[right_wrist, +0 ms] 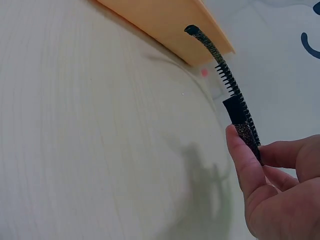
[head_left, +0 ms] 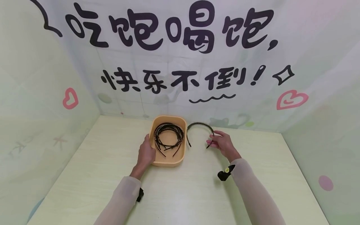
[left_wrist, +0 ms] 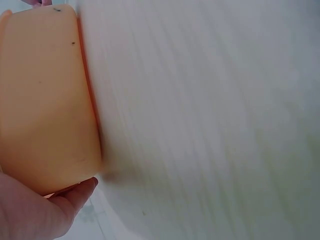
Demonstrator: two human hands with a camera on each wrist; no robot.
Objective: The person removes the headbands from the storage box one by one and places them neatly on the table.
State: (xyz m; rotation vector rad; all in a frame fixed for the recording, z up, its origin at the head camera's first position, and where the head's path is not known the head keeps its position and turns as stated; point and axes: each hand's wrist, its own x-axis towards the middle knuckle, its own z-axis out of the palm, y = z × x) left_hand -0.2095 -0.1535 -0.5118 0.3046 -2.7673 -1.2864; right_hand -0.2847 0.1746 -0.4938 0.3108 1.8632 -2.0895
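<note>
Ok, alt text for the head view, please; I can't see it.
The right hand pinches a black toothed headband to the right of an orange tub, whose left side the left hand holds. More black headbands lie in the tub. Beneath is a pale table; behind, a white backdrop with dark Chinese characters.

Pale wood-grain table (head_left: pixel 180 193), whitish back wall (head_left: pixel 171 59), black lettering (head_left: pixel 184 73)

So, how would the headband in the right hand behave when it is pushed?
The headband is probably fairly stiff: its arch holds though the right hand pinches only one side. It looks thin, so likely light.
</note>
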